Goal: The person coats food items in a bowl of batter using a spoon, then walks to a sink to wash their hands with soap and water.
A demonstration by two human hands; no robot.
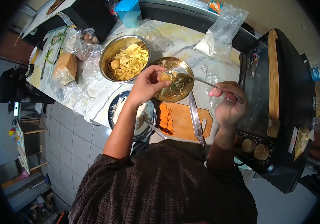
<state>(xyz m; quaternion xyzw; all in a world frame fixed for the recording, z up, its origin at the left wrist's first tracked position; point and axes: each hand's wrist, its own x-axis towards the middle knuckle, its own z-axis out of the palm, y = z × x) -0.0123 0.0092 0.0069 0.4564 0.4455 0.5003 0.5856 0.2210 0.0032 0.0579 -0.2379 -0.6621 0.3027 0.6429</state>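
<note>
My left hand (pixel 148 84) pinches a small golden-brown piece of food (pixel 166 76) above a shallow metal bowl (pixel 188 68). Wet green and pale bits lie in that bowl. In my right hand (pixel 230 100) is the handle of a metal utensil (pixel 204 81), its head at the food piece; whether it is a spoon or a fork I cannot tell. Below the bowl, orange carrot slices (pixel 163 115) sit on a wooden cutting board (pixel 183 112), with a large knife (pixel 195 117) lying across it. Under my left forearm is a dark bowl (pixel 111 122) of white creamy food with a utensil handle (pixel 156 128) sticking out.
A steel bowl (pixel 104 69) of cut potato sticks stands behind my left hand. Plastic bags (pixel 83 99), a bread loaf (pixel 66 67) and a blue-lidded tub (pixel 129 15) crowd the left and back. At right stands a black oven (pixel 255 89). A person (pixel 16 87) is far left.
</note>
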